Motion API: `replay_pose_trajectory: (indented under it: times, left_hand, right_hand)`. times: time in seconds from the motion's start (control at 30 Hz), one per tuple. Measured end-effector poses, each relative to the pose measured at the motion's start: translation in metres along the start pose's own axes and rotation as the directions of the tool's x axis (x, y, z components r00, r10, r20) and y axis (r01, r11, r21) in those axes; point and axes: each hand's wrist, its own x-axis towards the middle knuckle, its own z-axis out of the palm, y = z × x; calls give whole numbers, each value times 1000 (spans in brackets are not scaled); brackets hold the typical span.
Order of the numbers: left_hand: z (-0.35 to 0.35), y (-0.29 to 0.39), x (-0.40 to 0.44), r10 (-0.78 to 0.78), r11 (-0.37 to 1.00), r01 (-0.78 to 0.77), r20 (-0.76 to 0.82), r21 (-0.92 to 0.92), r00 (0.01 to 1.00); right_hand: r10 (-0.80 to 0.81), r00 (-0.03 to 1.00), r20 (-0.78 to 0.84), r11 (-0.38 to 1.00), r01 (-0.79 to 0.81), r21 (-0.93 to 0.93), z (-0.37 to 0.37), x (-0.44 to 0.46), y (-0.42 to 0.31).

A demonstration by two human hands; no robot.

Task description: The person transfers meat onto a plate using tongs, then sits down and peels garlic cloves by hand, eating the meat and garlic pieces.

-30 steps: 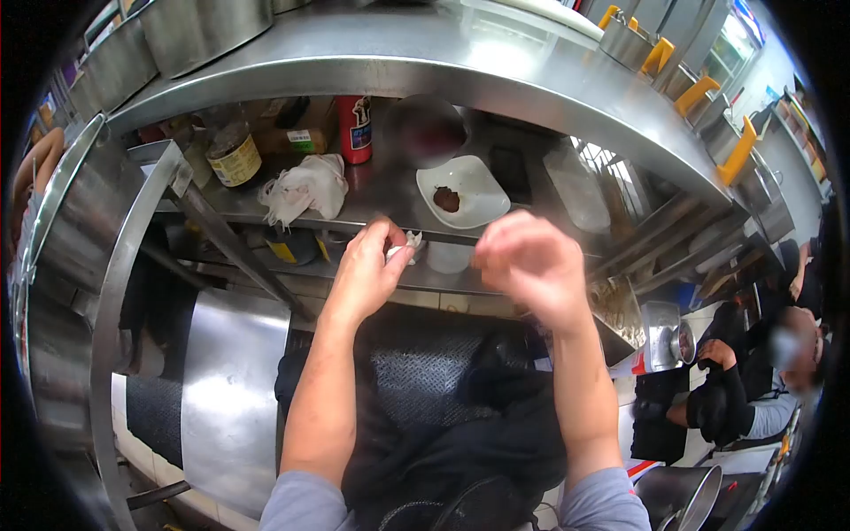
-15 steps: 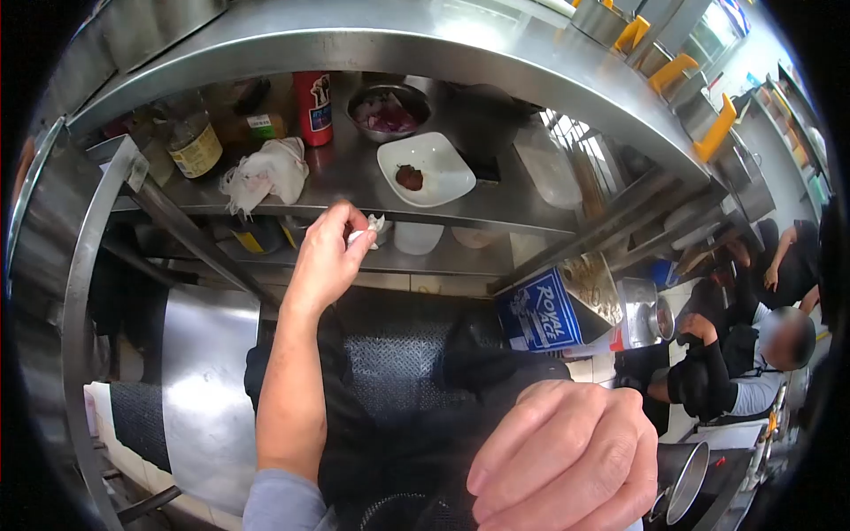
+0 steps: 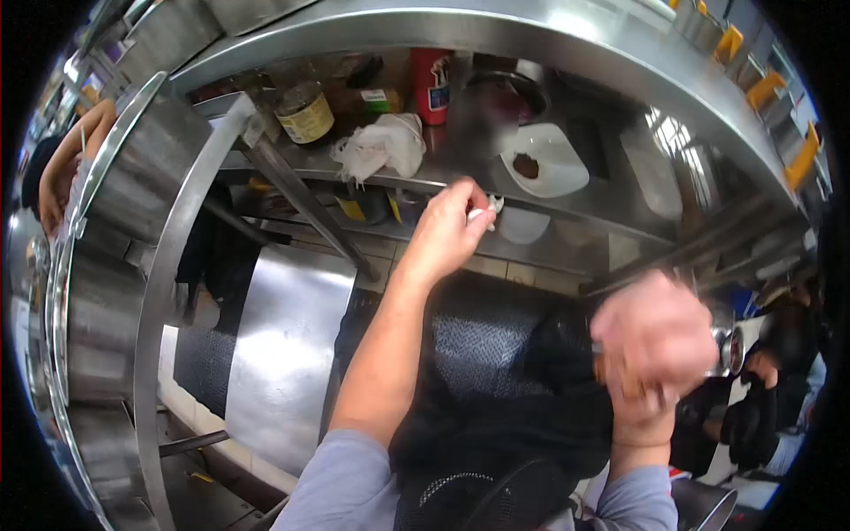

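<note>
My left hand (image 3: 454, 226) is closed in a pinch on a small crumpled white tissue (image 3: 493, 209), just in front of the lower shelf's edge. My right hand (image 3: 657, 332), blurred by motion, is raised at the right with its fingers curled in; whatever it may hold is hidden. Beyond my left hand, a white dish (image 3: 560, 170) bears a dark brown lump of paste (image 3: 526, 165). Left of the dish lies a bunched white cloth (image 3: 387, 144) on the same shelf.
A labelled jar (image 3: 305, 115), a red bottle (image 3: 431, 86) and a metal bowl (image 3: 531, 93) stand along the shelf. A steel frame leg (image 3: 177, 239) and large pots (image 3: 106, 327) are at my left. Another person (image 3: 770, 389) is low at the right.
The view has turned left, so the shelf and its contents sit farther right. My right hand has moved up and away from the camera. My left hand keeps its pinch on the tissue.
</note>
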Motion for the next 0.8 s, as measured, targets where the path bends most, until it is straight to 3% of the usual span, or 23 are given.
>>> replay_pose_trajectory:
  times: [0.03, 0.07, 0.1, 0.17, 0.23, 0.3, 0.37, 0.47, 0.6, 0.7, 0.77, 0.8]
  left_hand:
    - [1, 2, 1, -32, 999, 33, 14, -21, 999]
    - [3, 1, 1, 2, 1000, -2, -17, -8, 1000]
    - [4, 2, 2, 23, 999, -23, -27, -23, 999]
    - [6, 6, 1, -21, 998, 20, -13, -65, 1000]
    - [7, 5, 2, 26, 998, -27, -17, -55, 1000]
    - [9, 2, 0, -54, 996, 55, 6, -65, 998]
    - [7, -3, 0, -47, 997, 47, 2, -66, 999]
    - [4, 4, 2, -77, 995, 77, -1, -58, 997]
    - [2, 1, 5, -84, 996, 84, 14, -12, 996]
    - [5, -5, 2, -28, 999, 28, 14, -19, 1000]
    - [3, -2, 4, -46, 998, 46, 18, -31, 999]
    - [3, 0, 4, -48, 998, 49, 17, -45, 999]
  right_hand:
    - [107, 993, 47, 956, -90, -279, -8, 7, 6]
    - [123, 982, -142, 971, -149, -189, -4, -4, 36]
    - [247, 949, -194, 958, -269, -97, -8, -10, 61]
    - [566, 774, -284, 820, -566, 91, -18, -19, 103]
    - [603, 727, -328, 735, -666, -126, -33, -28, 152]
    - [584, 723, -369, 734, -665, -141, -40, -31, 185]
    - [635, 700, -327, 559, -708, -431, -47, -31, 213]
    - [549, 785, -288, 608, -611, -506, -49, -40, 250]
    - [607, 719, -337, 581, -691, -429, -51, -34, 244]
    - [539, 706, -459, 660, -693, -292, -66, -40, 234]
    - [680, 550, -484, 553, -819, -154, -76, -26, 209]
    - [650, 586, -484, 579, -794, -185, -76, -27, 199]
